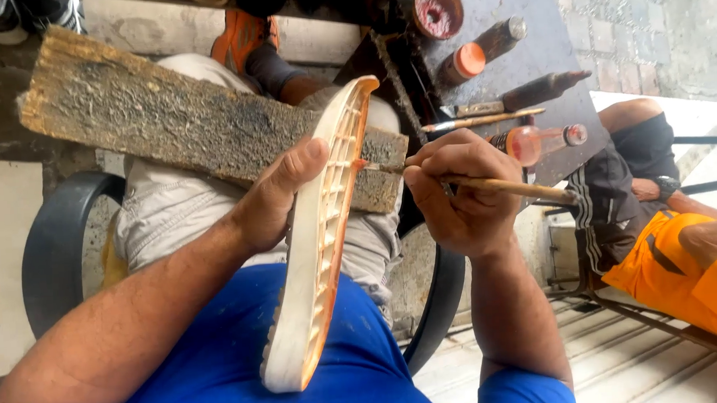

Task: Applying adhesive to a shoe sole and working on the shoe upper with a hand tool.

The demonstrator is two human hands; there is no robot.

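My left hand (278, 197) grips a long cream shoe sole (316, 252) with an orange inner edge, holding it on edge over my lap, thumb pressed against its side. My right hand (459, 193) holds a thin wooden-handled brush (503, 187), its tip touching the ribbed inner face of the sole near the top. A rough, stained wooden board (178, 121) lies across my knees behind the sole.
A dark work surface (529, 57) at the upper right carries several bottles with orange caps, a round tin and another brush. Another person in orange shorts (684, 268) sits at the right. I sit in a dark plastic chair (54, 247).
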